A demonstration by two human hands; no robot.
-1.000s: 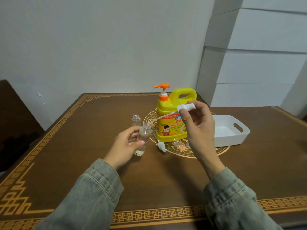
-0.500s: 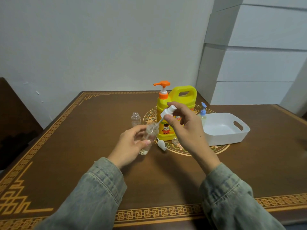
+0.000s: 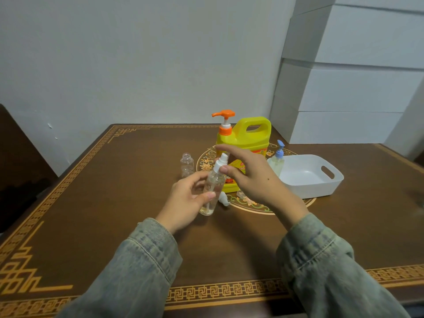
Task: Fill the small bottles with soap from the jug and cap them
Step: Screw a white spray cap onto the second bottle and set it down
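My left hand (image 3: 187, 200) grips a clear small bottle (image 3: 212, 192), tilted, with a little pale liquid at its bottom. My right hand (image 3: 250, 177) pinches the white spray cap (image 3: 220, 162) seated on the bottle's neck, its tube down inside. Right behind stands the yellow soap jug (image 3: 249, 140) with an orange pump (image 3: 224, 119). An uncapped clear bottle (image 3: 187, 164) stands to the left. A bottle with a blue pump (image 3: 277, 160) stands beside the white tray (image 3: 321, 188). A loose white cap (image 3: 223, 199) lies on the table below the jug.
The brown table (image 3: 110, 203) has a gold border and a round medallion under the jug. Stacked white boxes (image 3: 348, 88) rise at the back right. A dark chair (image 3: 16, 157) is at the left edge. Another clear item lies partly hidden behind my right hand.
My right hand brought the spray cap down from above the jug, fed its tube into the bottle, and set the cap on the neck. My left hand kept holding the bottle.
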